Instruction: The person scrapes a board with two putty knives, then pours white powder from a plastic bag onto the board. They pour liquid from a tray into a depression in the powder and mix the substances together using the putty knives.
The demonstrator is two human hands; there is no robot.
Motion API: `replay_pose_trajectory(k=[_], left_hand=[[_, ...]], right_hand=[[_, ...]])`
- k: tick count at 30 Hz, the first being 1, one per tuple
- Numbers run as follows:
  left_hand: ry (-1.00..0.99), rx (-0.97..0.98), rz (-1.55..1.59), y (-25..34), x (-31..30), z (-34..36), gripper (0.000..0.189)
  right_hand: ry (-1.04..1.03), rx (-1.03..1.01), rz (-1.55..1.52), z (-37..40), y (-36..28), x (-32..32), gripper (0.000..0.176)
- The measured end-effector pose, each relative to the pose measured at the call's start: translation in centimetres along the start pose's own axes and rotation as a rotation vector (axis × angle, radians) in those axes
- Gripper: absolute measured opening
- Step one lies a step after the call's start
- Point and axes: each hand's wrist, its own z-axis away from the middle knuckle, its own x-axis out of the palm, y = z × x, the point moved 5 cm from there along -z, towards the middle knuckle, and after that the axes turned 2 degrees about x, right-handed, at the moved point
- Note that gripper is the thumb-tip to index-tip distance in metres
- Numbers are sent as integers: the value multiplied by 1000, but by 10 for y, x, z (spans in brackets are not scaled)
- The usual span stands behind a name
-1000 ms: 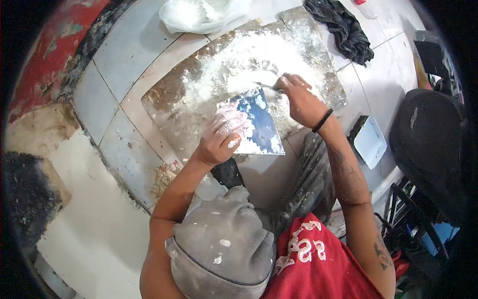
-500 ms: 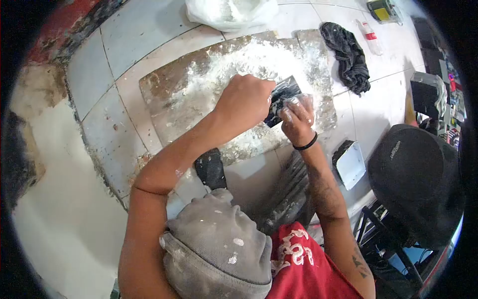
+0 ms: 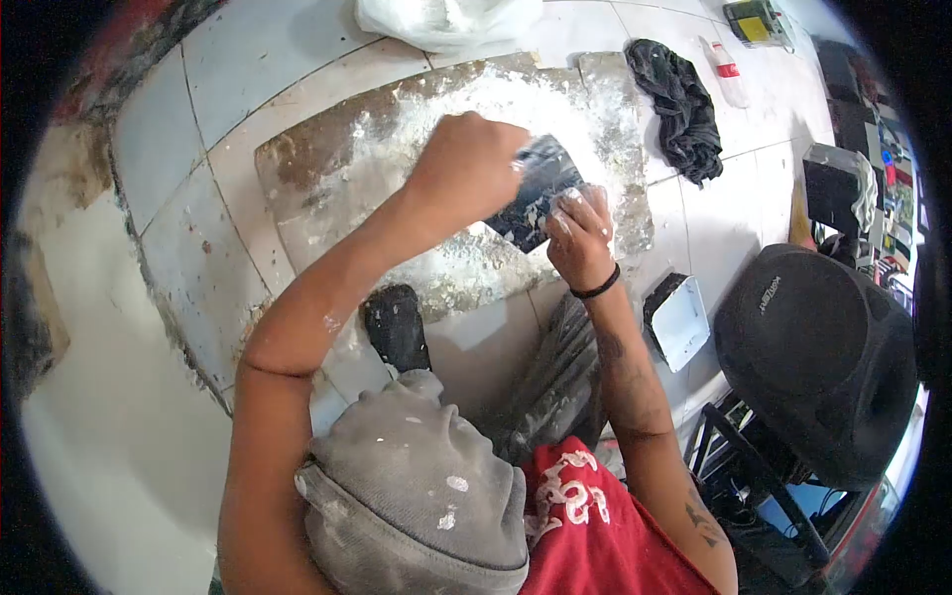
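My right hand (image 3: 580, 238), white-smeared and with a black band at the wrist, grips the lower right edge of a dark flat plate (image 3: 543, 188). White paste streaks the plate. My left hand (image 3: 466, 164) is closed in a fist at the plate's upper left edge. Whatever sits in that fist is hidden, and the spot where it meets the plate is blurred. Both hands are above a worn board (image 3: 297, 203) on the floor, thickly spread with white powder and lumps.
A white plastic bag (image 3: 446, 25) with white powder stands behind the board. To the right are a dark cloth (image 3: 679, 114), a bottle with a red label (image 3: 729, 74), a white tray (image 3: 679, 322) and a large black speaker (image 3: 813, 347). A black shoe (image 3: 397, 327) is at the board's near edge.
My left fist has moved left and slightly up along the plate, uncovering more of its surface. The plate has turned a little in my right hand, and the whole view has shifted slightly.
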Motion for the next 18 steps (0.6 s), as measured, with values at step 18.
replay_pose_trajectory(k=[18], left_hand=[[352,-477,567,-93,39,47,18]], right_hand=[[-4,743,-62,12,33,-37,30]])
